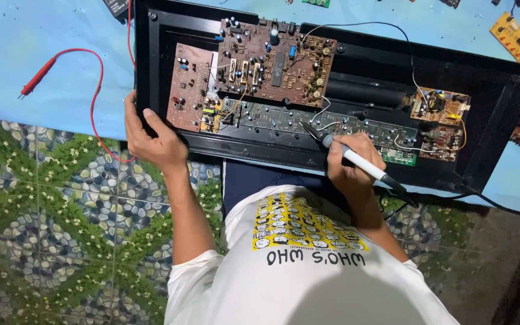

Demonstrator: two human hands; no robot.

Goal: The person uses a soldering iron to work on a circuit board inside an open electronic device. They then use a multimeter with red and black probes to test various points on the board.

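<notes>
Two hands work on a black open casing point(356, 90) that lies on the blue-covered bench point(43, 36). The left hand point(151, 135) grips the casing edge at 9 o'clock, fingers curled closed around the rim, probably to keep it steady. The right hand point(350, 159) holds a soldering iron point(347, 153) like a pen, fingers closed around its handle, with the tip on the long green circuit board point(332, 123). A brown circuit board point(275, 60) sits at 12 o'clock. A red probe point(37, 78) lies at 10 o'clock.

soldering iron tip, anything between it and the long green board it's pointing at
Nothing visible blocks it. The soldering iron, held in the right hand, has its tip at the long green board; white wires curve close beside the tip, not across it.
</notes>
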